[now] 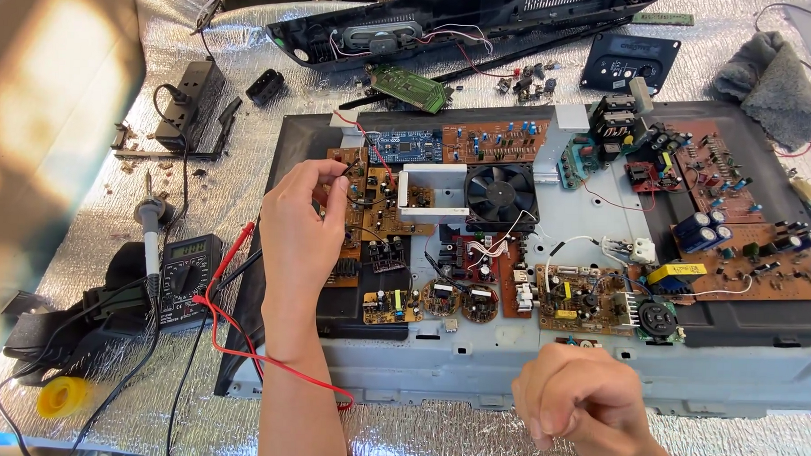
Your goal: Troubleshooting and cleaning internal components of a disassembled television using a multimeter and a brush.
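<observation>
Your worktop (82, 235) is covered with a crinkled, quilted silver foil sheet, lit by strong sun that washes out the tan, blurred surface at the far left. On it lies a wide, flat dark-and-grey metal chassis panel (472, 370) crowded with brown and orange circuit boards. Your left hand (305, 224) reaches over the panel's left part, fingers curled and pinched together at their tips on a thin dark wire or probe tip at the brown circuit board with small black parts (370, 209); you cannot tell exactly what is between the fingertips. Your right hand (579, 405) hovers at the near edge of the panel, loosely curled into a soft fist, holding nothing that shows. Just right of the left hand's board sits a white rectangular bracket (434, 191), and beside that a square black cooling fan (501, 194). To the left of the panel, on the foil, lies a dark multimeter with a green display (186, 279), its red lead (240, 339) looping under your left forearm. A soldering iron with a grey handle (150, 237) rests beside it, near a yellow roll of tape (63, 396). At the far edge lies a long black plastic casing (466, 28), and a grey cloth (774, 84) lies at the far right.
</observation>
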